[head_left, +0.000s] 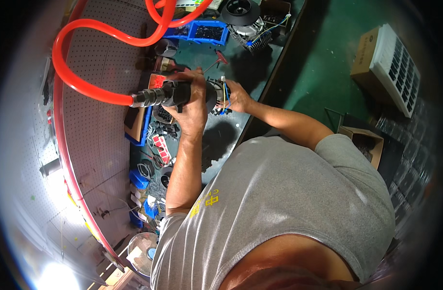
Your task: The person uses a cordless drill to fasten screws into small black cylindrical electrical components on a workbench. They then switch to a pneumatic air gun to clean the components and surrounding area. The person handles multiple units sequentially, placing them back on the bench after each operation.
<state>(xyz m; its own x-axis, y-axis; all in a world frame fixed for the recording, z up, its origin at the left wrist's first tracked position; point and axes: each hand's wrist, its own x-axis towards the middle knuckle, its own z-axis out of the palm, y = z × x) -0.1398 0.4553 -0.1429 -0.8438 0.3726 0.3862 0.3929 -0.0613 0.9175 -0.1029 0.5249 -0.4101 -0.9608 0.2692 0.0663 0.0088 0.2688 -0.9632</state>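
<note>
My left hand [195, 104] is wrapped round a black air tool [177, 94], which points right toward a motor assembly. A metal coupling [148, 98] joins the tool to a thick red air hose [98, 93]. On the far side of the motor assembly [218, 93], my right hand [238, 97] grips it by the edge. Blue and yellow wires [226, 94] with a white plug hang out of this assembly. The tool's tip and much of the motor are hidden between my hands. Just beyond them lies a red-handled tool [221, 57] with a thin shaft.
Blue bins [208, 33] of small dark parts stand at the back, beside another motor with a black fan wheel [241, 8]. Loose black parts [166, 129] and a red-and-white piece [161, 149] lie to the left. Cardboard boxes [364, 53] stand right of the bench.
</note>
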